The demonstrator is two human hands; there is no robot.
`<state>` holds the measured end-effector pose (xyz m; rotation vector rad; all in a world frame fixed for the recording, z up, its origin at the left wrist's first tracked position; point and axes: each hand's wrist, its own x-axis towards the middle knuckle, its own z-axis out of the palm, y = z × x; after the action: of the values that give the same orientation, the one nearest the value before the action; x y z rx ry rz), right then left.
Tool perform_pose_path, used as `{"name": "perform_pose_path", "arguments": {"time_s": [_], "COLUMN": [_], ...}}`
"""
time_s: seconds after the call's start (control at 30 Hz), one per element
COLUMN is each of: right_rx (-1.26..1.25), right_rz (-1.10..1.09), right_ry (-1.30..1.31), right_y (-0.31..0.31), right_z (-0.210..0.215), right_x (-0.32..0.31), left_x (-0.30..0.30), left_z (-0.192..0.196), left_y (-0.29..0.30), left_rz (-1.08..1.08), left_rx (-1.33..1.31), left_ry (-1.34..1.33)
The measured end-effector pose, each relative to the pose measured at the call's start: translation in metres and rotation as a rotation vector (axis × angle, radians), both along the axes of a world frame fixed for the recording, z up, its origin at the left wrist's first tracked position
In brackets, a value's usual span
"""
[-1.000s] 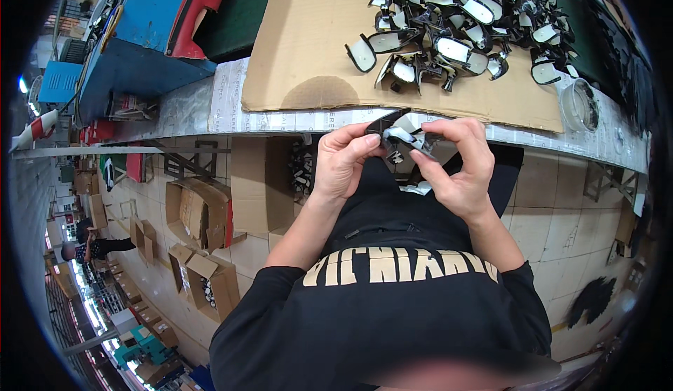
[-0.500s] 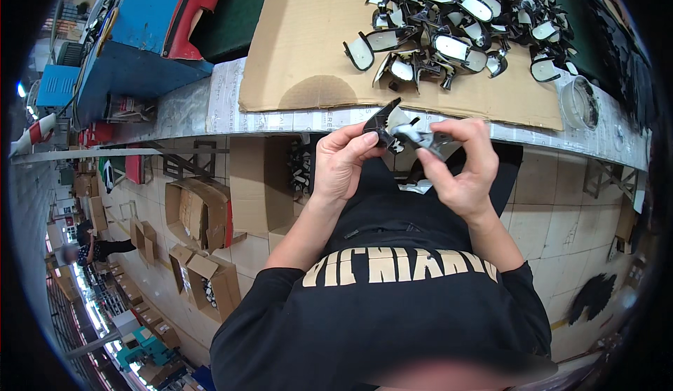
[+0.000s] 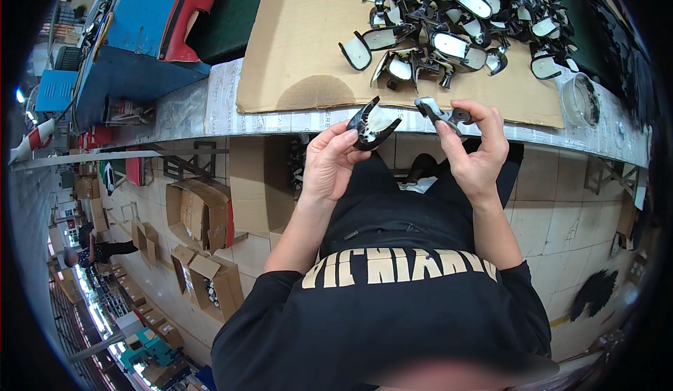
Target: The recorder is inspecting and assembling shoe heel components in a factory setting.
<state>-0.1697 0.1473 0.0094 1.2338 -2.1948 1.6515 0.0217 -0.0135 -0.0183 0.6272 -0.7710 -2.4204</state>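
My left hand [image 3: 332, 158] pinches a glossy black, U-shaped moulded part [image 3: 378, 127] with a pale inner face, its two prongs pointing away from the fingers. To its right, my right hand [image 3: 479, 146] grips a small grey and pale-blue tool [image 3: 442, 113] between thumb and fingers. A gap separates the tool from the part, and its exact kind is hard to make out. Both hands are raised at the bench's near edge. Beyond them lies a heap of similar black and white parts [image 3: 449, 43] on a cardboard sheet [image 3: 298, 47].
A round clear container [image 3: 580, 101] sits at the bench's right end. On the left stands a blue metal box [image 3: 140, 62] with a red piece [image 3: 193, 12] beside it. Open cartons [image 3: 210, 279] are on the tiled floor at left, where another person [image 3: 98, 251] appears farther off.
My hands have moved apart: the tool was against the part and is now clear of it, to the right. The part has shifted slightly left and turned to show its pale inside.
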Motion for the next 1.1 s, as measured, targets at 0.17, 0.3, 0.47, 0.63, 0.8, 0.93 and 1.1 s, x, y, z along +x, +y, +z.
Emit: {"name": "perform_pose_path", "arguments": {"time_s": [0.17,0.3,0.47,0.63,0.8,0.93,1.1], "right_rx": [0.004,-0.008,-0.019,0.023,0.035,0.033,0.031], "right_rz": [0.003,0.005,0.031,0.054,0.014,-0.032,0.006], "right_ry": [-0.049,-0.166,-0.203,-0.150,-0.162,-0.205,-0.294], "right_y": [0.003,0.004,-0.001,0.001,0.016,0.027,0.025], "right_z": [-0.007,-0.014,-0.018,-0.014,-0.009,-0.016,-0.023], "right_x": [-0.005,-0.010,-0.009,0.000,0.006,0.004,0.005], "left_x": [0.041,0.111,0.100,-0.008,-0.089,-0.093,-0.079], "left_z": [0.005,0.022,0.030,0.040,0.001,-0.013,-0.031], "left_y": [-0.029,-0.068,-0.081,-0.065,-0.084,-0.092,-0.127], "left_rz": [0.157,-0.048,0.051,0.139,0.050,0.240,0.295], "left_rx": [-0.438,-1.081,-1.543,-1.630,-2.002,-1.903,-1.547], "left_ry": [-0.403,-0.967,-1.109,-0.563,-0.567,-0.910,-0.963]}}
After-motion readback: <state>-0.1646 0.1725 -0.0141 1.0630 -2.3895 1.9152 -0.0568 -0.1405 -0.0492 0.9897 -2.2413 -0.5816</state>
